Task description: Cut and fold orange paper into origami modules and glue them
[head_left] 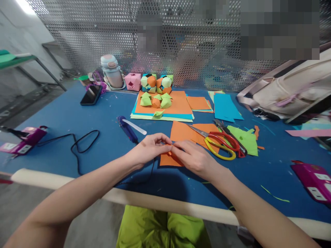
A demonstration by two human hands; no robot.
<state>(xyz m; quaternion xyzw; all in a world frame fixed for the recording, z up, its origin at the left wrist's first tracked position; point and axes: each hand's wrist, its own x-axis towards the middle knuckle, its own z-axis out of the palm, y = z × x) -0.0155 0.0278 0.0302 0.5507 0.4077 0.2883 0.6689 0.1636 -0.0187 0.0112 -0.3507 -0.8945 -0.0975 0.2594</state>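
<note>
My left hand (151, 148) and my right hand (198, 158) meet at the middle of the blue table, fingertips pinched together on a small piece of orange paper (170, 152). Most of that piece is hidden by my fingers. Beneath them lies an orange paper square (168, 161). More orange sheets (178, 129) are just beyond my right hand. Scissors (222, 143) with red and yellow handles rest on those sheets, beside a utility knife (236, 139). A blue glue gun (128, 130) with a white glue stick lies past my left hand.
Folded green and orange paper pieces (156, 101) sit on stacked sheets (178, 103). Behind them stand paper balls (156, 83), a pink paper cube (133, 82) and a bottle (112, 72). A phone (91, 95), power strips (314, 181), a black cord (74, 148) and a bag (279, 88) surround the work.
</note>
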